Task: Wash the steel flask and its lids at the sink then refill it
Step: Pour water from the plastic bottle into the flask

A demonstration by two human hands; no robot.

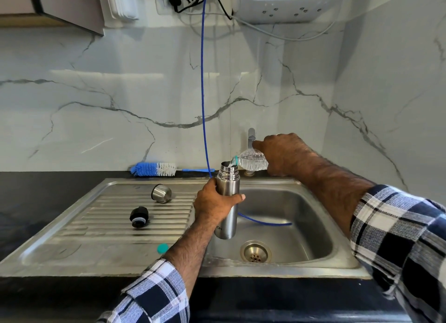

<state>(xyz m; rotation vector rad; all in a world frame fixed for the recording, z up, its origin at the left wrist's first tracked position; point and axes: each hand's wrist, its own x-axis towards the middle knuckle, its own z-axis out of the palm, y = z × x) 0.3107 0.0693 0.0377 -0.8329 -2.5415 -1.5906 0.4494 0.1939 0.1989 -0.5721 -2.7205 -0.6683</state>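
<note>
Water goes from a plastic bottle into the steel flask, held over the sink.

The left hand (214,202) wraps its fingers and thumb round the upper body of the steel flask (226,202), which stands upright above the left edge of the sink (321,226) basin, its threaded mouth uncovered. The right hand (284,153) grips the base of a clear, ribbed plastic bottle (253,163), tipped sideways with its neck at the flask's mouth. The flask is a smooth brushed-metal cylinder. On the sink's ridged draining board, left of the flask, lie a rounded steel cup lid (161,193) on its side and a black stopper (139,217); a small teal cap (162,248) lies nearer the front edge. A blue-and-white bristle brush (154,169) lies behind the sink, against the marble-patterned wall.
</note>
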